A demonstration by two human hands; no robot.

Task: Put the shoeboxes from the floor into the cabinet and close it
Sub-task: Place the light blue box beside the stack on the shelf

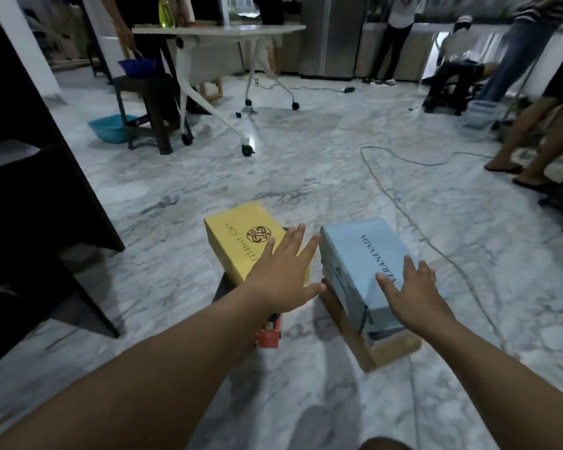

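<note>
Two stacks of shoeboxes stand on the marble floor. A yellow box tops the left stack, with a red and black box under it. A light blue box tops the right stack, over a brown box. My left hand reaches out over the yellow box's right end with fingers straight and spread. My right hand hovers with straight fingers at the blue box's near right end. Neither hand holds anything. The dark cabinet stands at the left, its door open.
A grey cable snakes across the floor right of the boxes. Further back stand a white wheeled table, a dark stool and a teal basin. Several people stand at the back and right.
</note>
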